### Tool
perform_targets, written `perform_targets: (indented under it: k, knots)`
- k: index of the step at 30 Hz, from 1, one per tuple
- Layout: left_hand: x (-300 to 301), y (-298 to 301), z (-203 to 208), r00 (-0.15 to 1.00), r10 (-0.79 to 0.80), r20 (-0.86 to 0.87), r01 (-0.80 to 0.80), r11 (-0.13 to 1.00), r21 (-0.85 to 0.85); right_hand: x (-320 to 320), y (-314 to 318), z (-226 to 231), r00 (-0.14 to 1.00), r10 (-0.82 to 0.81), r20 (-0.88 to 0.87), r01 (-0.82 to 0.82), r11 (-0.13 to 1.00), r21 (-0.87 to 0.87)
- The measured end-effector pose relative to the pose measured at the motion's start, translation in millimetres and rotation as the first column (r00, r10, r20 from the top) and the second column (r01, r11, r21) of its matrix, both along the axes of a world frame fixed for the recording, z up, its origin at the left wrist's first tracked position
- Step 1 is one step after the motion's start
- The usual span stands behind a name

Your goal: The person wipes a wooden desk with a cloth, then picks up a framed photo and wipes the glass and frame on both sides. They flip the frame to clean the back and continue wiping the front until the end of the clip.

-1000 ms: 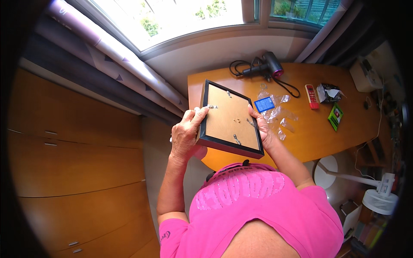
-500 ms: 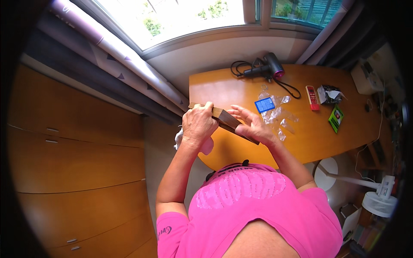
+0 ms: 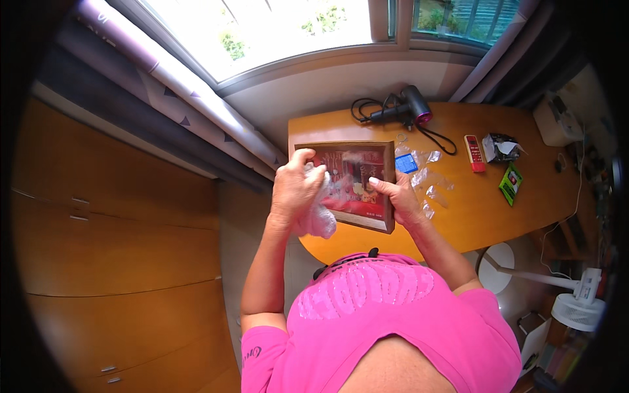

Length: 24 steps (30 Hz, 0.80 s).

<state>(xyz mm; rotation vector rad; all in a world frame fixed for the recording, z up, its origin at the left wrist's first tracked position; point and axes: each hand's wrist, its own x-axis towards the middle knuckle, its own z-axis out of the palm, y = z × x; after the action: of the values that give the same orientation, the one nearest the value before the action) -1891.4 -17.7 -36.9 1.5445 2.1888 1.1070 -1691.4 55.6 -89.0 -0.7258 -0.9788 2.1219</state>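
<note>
A wooden picture frame (image 3: 359, 204) with a mostly red picture is held up over the near left part of the desk, its front facing me. My right hand (image 3: 402, 200) grips its right side, thumb on the front and the other fingers mostly hidden behind. At the frame's left side, my left hand (image 3: 295, 188) is closed on a crumpled white-pink cloth (image 3: 318, 221). The cloth hangs below the fingers and lies partly over the frame's left edge. Pale reflections blur part of the picture.
The wooden desk (image 3: 458, 226) bears a black hair dryer (image 3: 396, 111) with its cord, a blue packet (image 3: 405, 163), clear plastic scraps (image 3: 429, 178), a red-and-white handset (image 3: 474, 154) and a green packet (image 3: 510, 184). A white fan (image 3: 576, 310) stands at right; curtains (image 3: 190, 98) hang left.
The frame has turned from edge-on to front facing me. My right hand has gone from loosely spread to gripping its right side. The cloth under my left hand now shows more.
</note>
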Motion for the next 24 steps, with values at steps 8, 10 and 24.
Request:
perform_targets:
  k: [8,10,24]
  knots:
    - [-35,-27,-6,0.52,0.08,0.851,-0.082,0.996,-0.043,6,16,-7,0.977,-0.075,-0.201,0.0,0.938,-0.348]
    - [-37,-26,-9,0.563,0.063,0.824,-0.1,0.995,-0.008,3,14,-6,0.976,-0.072,-0.205,0.003,0.947,-0.32]
    - [8,8,-46,0.912,0.168,0.375,-0.245,0.955,0.168,-11,-23,6,1.0,-0.014,-0.011,0.016,0.981,0.194]
